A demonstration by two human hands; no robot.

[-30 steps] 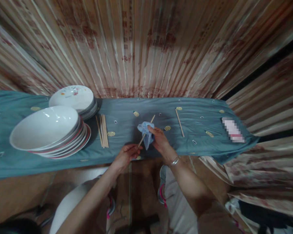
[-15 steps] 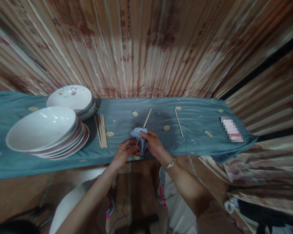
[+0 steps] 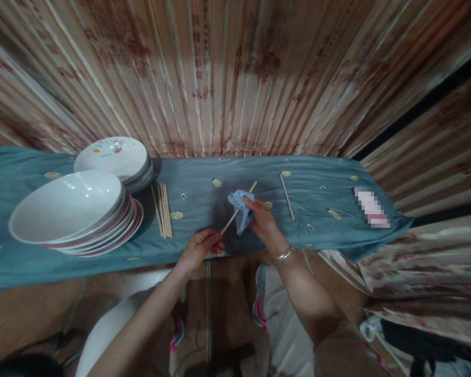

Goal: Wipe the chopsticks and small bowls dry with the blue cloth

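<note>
A wooden chopstick (image 3: 230, 222) slants over the front of the table, its near end pinched in my left hand (image 3: 204, 246). My right hand (image 3: 262, 215) grips a light blue cloth (image 3: 240, 205) that is wrapped around the chopstick toward its far end. The far tip sticks out beyond the cloth. One single chopstick (image 3: 287, 197) lies to the right of my hands. On the left, several chopsticks (image 3: 164, 212) lie side by side, with one slightly apart from the others.
A stack of large white bowls and plates (image 3: 68, 207) stands at the left, with a stack of flowered plates (image 3: 112, 159) behind it. The narrow table has a green-blue cloth (image 3: 196, 173). A blurred-out flat object (image 3: 372, 208) lies at the right end. Pleated curtains (image 3: 227, 78) hang behind.
My right hand has slid the blue cloth up and to the right along the chopstick, farther from my left hand. More of the chopstick shows between them. My left hand stays nearly in place.
</note>
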